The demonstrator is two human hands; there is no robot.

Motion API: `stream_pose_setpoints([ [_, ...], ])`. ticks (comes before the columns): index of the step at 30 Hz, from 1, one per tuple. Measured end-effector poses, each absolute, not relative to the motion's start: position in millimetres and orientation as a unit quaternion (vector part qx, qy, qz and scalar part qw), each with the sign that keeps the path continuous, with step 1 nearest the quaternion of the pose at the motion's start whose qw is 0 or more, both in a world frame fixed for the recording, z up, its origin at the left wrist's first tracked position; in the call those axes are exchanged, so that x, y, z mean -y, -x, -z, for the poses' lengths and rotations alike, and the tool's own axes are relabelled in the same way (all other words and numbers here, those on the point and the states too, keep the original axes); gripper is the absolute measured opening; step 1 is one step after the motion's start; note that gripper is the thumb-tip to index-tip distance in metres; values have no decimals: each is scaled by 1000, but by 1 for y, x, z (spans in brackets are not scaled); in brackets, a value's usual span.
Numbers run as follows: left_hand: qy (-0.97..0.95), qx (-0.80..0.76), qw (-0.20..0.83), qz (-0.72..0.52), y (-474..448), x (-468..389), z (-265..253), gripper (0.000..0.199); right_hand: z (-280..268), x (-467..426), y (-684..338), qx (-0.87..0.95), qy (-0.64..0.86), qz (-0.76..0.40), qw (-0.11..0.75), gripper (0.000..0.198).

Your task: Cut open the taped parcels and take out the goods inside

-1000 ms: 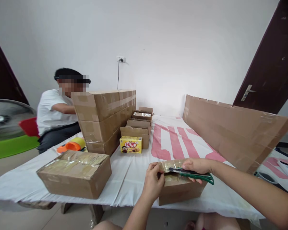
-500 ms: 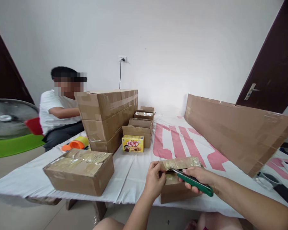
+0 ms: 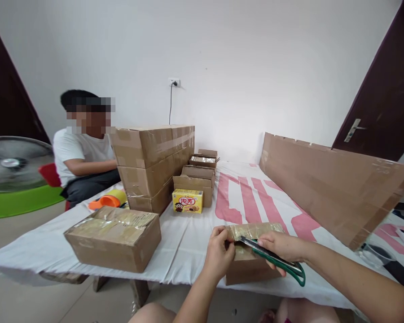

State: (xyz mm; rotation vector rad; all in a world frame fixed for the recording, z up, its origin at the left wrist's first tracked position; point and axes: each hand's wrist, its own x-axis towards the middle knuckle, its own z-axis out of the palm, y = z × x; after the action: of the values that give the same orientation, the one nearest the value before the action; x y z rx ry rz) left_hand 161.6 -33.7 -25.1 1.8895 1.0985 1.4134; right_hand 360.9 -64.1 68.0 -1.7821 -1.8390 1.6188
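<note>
A small cardboard box (image 3: 247, 272) sits in front of me at the table's near edge. Brown tape with a shiny surface covers its top flap (image 3: 256, 230), which looks slightly raised. My left hand (image 3: 219, 253) is closed on the flap's left end, thumb and fingers pinching its edge. My right hand (image 3: 280, 246) grips a green-handled utility knife (image 3: 294, 269). The knife's blade tip rests at the flap's near edge, just right of my left fingers. Part of the box top is hidden beneath my right hand.
Left of me stands a taped carton (image 3: 112, 240). Stacked cartons (image 3: 155, 166), a yellow snack box (image 3: 187, 201) and opened boxes (image 3: 207, 177) line the middle. An orange tape dispenser (image 3: 106, 202) lies near a seated person (image 3: 84, 152). A cardboard panel (image 3: 323, 179) stands right.
The knife has turned in my right hand, its handle end dropping slightly and more of its metal edge showing. My left hand keeps its pinch. The view has shifted slightly.
</note>
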Motion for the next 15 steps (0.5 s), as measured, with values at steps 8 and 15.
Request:
stream_pose_setpoints([
  [8,-695,-398,279,-530,-160,31,27,19,-66,60,-365,566,566,-594,78,35],
  [15,-699,-392,278,-529,-159,29,27,18,-65,56,-367,512,564,-643,85,41],
])
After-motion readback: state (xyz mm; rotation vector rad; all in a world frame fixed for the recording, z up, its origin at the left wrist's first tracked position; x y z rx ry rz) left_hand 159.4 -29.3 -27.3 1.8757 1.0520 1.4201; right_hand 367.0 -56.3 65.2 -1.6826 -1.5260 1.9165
